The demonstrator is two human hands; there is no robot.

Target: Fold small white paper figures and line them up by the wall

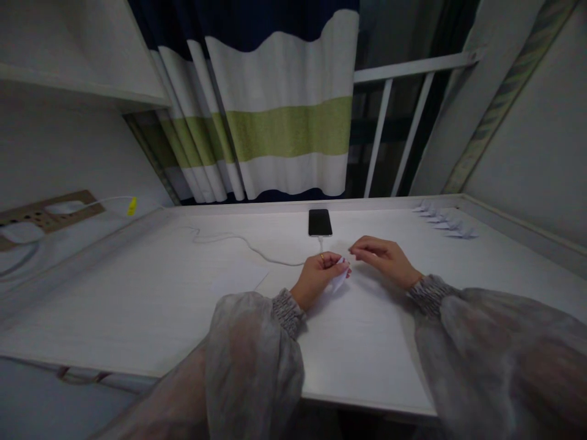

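Note:
My left hand [320, 275] is closed in a pinch on a small folded piece of white paper [339, 281], just above the white desk. Close by on the right is my right hand [385, 260], its thumb and fingertips drawn together and a small gap from the paper. Whether anything tiny sits between those fingertips cannot be made out. A flat white paper sheet [241, 278] lies on the desk left of my left hand. Several folded white paper pieces with pointed tips [444, 223] stand in a row at the back right.
A black phone [320, 222] lies behind my hands, plugged into a white cable [257, 249] that runs left across the desk [137, 324]. Power sockets with plugs [68, 208] are on the left wall. A striped curtain [288, 128] and a white railing [413, 68] rise behind.

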